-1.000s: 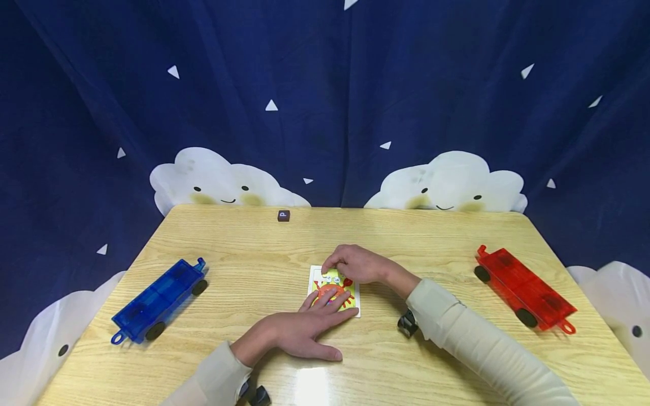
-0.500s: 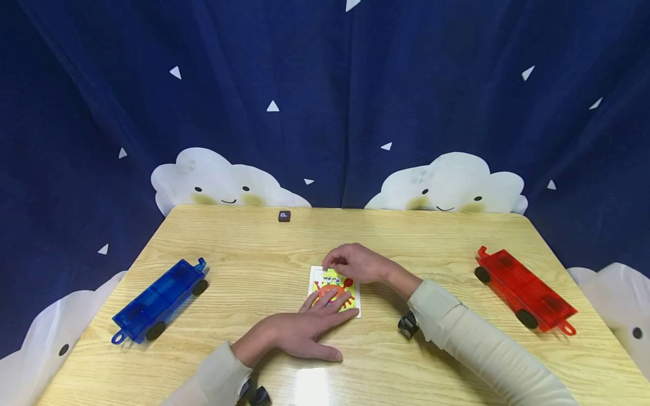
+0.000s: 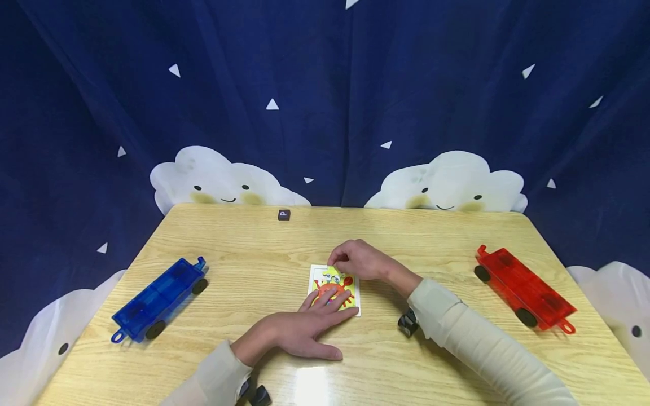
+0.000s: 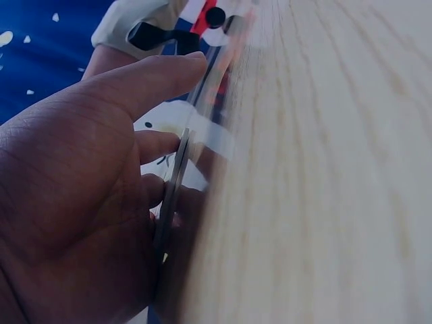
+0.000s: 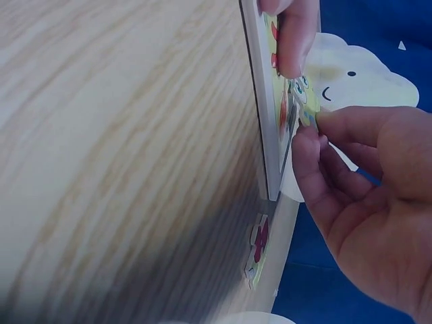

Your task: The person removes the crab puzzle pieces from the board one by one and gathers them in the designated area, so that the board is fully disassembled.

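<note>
A small crab jigsaw puzzle in a white-rimmed tray lies mid-table in the head view. My left hand rests on its lower part with fingers straight and spread, covering some of the orange crab. At the tray's top edge, my right hand pinches a yellow puzzle piece printed with the crab's eyes. The right wrist view shows this piece tilted up from the tray, between thumb and fingertips. Another puzzle piece, with a dark red shape, lies on the table beyond the tray; my right hand hides it in the head view.
A blue toy wagon stands on the left of the wooden table, and a red toy wagon on the right. A small dark block marked P sits near the back edge. A blue cloud-print curtain hangs behind.
My right hand has shifted slightly up and to the right, keeping its pinch on the puzzle piece. My left hand stays in place on the puzzle.
</note>
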Action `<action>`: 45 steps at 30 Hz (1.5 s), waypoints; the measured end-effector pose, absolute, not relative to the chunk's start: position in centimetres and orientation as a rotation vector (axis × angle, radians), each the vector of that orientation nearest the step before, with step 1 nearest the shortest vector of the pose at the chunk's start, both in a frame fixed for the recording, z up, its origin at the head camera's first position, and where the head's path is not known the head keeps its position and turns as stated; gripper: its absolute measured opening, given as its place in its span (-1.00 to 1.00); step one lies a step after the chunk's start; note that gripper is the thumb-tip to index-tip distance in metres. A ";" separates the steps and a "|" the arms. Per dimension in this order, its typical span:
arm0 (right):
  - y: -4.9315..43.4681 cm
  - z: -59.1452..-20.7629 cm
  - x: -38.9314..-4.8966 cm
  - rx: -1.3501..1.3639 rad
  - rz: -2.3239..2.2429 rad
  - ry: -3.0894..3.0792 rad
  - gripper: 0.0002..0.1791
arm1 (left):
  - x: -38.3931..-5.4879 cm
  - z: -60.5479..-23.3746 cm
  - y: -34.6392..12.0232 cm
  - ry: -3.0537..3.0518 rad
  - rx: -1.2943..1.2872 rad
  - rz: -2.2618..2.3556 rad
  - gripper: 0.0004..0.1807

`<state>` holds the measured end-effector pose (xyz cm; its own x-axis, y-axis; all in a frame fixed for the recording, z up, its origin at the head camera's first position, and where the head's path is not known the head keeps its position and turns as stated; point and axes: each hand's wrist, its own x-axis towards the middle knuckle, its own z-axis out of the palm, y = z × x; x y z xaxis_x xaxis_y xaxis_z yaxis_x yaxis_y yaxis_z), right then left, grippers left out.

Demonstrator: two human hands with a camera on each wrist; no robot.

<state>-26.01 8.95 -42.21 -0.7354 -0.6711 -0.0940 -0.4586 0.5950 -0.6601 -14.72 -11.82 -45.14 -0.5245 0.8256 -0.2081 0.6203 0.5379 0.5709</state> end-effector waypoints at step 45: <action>21.2 -41.6 -27.1 -0.853 -0.815 2.583 -0.80 | -14.7 -45.2 -11.8 2.346 1.211 0.606 -0.11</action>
<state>-27.13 21.18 -41.57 -0.7782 -0.6197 -0.1018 -0.4491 0.6625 -0.5995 -14.68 -11.82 -45.15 -0.5264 0.8326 -0.1724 0.6450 0.5232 0.5571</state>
